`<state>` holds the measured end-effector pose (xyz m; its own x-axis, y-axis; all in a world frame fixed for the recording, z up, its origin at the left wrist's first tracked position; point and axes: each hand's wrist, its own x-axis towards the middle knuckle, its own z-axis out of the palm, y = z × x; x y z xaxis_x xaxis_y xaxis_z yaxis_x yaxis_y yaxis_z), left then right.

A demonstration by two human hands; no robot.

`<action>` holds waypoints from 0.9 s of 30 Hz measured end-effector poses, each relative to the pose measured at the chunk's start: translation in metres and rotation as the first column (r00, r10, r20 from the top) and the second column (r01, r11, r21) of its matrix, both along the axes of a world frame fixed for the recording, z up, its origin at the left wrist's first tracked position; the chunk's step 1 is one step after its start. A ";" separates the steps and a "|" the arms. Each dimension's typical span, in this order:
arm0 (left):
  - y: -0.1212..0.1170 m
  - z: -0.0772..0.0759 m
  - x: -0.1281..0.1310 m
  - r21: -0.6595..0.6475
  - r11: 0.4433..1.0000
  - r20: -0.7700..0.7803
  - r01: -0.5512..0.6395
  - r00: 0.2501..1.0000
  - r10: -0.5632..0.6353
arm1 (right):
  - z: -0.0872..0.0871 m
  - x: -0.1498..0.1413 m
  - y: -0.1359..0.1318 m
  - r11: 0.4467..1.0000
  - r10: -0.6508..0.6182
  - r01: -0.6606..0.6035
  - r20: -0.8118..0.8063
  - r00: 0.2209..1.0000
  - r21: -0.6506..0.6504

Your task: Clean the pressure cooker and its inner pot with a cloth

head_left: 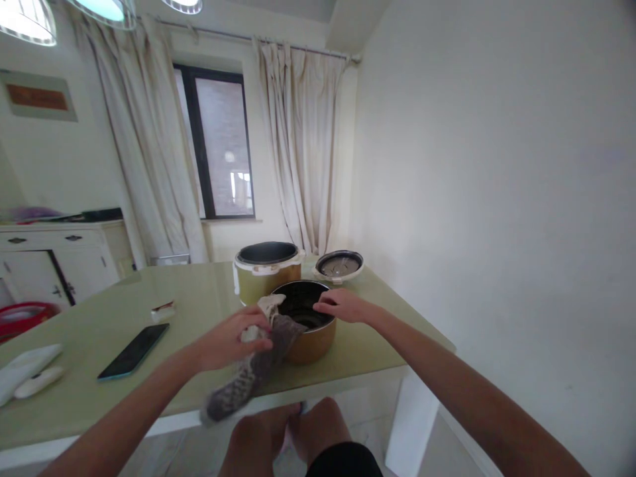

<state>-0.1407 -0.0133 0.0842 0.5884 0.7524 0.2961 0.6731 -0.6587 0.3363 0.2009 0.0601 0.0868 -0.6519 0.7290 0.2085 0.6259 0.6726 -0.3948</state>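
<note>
My left hand (238,341) is closed on a grey and white patterned cloth (285,334). Part of the cloth lies against the near left rim of a brown pot (313,346), while its blurred lower end hangs past the table's front edge. The pot has a dark inside and stands near that edge. At its right rim is my right hand (342,305), fingers bent over the opening and seemingly gripping the rim. Behind the pot stands a cooker body (265,271) with a white collar, its top uncovered. A round lid (339,265) rests to the right of it.
The greenish tabletop (199,285) carries a phone (134,351), a small white and red packet (163,310) and white items (37,381) at left. A white wall (497,199) rises on the right. My knees (318,424) are below the table edge.
</note>
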 end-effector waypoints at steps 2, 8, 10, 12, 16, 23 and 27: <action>0.004 -0.013 0.016 0.129 0.991 0.083 -0.022 0.996 0.012 | -0.015 -0.014 -0.019 0.987 -0.084 0.098 -0.113 0.990 0.129; 0.026 -0.039 0.072 0.299 0.953 -0.178 0.036 0.984 0.018 | -0.064 -0.068 -0.075 0.901 -0.217 0.242 -0.111 0.970 0.360; 0.032 -0.045 0.074 0.349 0.936 -0.196 0.046 0.980 0.025 | -0.076 -0.068 -0.075 0.878 -0.229 0.253 -0.108 0.968 0.407; 0.040 -0.046 0.063 0.362 0.929 -0.182 0.075 0.983 -0.008 | -0.081 -0.059 -0.066 0.881 -0.176 0.206 -0.110 0.978 0.426; 0.054 -0.042 0.040 0.334 0.943 -0.058 0.007 0.998 0.013 | -0.070 -0.037 -0.043 0.917 -0.128 0.153 -0.090 0.988 0.369; 0.021 -0.060 0.105 0.398 0.894 -0.076 -0.207 0.964 0.257 | -0.064 -0.060 -0.056 0.869 -0.341 0.343 -0.069 0.937 0.357; 0.009 -0.061 0.111 0.423 0.904 -0.181 -0.066 0.971 0.156 | -0.076 -0.058 -0.057 0.894 -0.213 0.234 -0.097 0.972 0.381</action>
